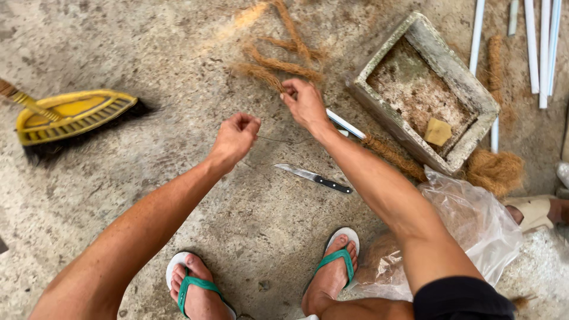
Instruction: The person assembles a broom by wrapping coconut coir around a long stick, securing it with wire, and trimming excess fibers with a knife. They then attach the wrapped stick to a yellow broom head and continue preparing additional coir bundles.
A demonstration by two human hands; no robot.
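Note:
My left hand is closed in a fist, pinching one end of a thin dark string. My right hand grips the end of a coir-wrapped stick and the other end of that string. The string stretches between both hands above the concrete floor. Several brown coir-wrapped sticks lie fanned out just beyond my right hand. A white pipe wrapped partly in coir lies under my right forearm. A knife with a black handle rests on the floor below my hands.
A yellow broom head lies at the left. A stone trough holding a yellow sponge stands at the right, loose coir beside it. White pipes lie top right. A clear plastic bag sits by my right foot.

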